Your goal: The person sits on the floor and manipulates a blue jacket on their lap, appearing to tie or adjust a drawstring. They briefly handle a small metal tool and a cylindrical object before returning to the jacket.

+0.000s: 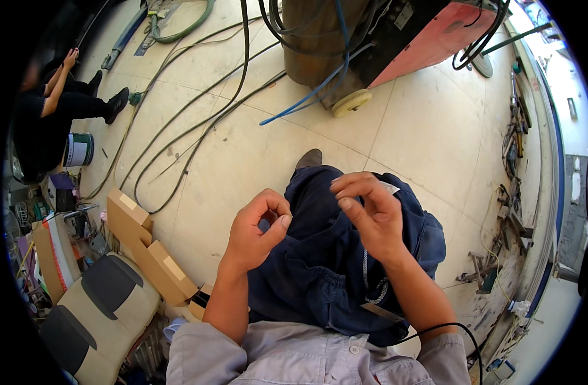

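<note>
A dark blue garment (306, 263) lies bunched over my lap, with a grey-white braided cord (378, 292) on it and a small white tag (390, 188) at its far edge. Above its left part, my left hand (258, 228) is raised with thumb and index finger closed in a pinch. Whatever sits between those tips is too small to make out. Opposite it, my right hand (371, 215) hovers over the cloth, fingers curled and a gap showing between thumb and fingertips. The two hands are apart. A dark shoe (308, 159) pokes out beyond the cloth.
Ahead stands a red and black machine (428, 38) beside a brown cylinder (319, 45), on wheels. Cables (204, 119) cross the tiled floor. At left are cardboard boxes (169, 273), a padded seat (108, 308) and a seated person (50, 122). Metal tools (515, 135) line the right wall.
</note>
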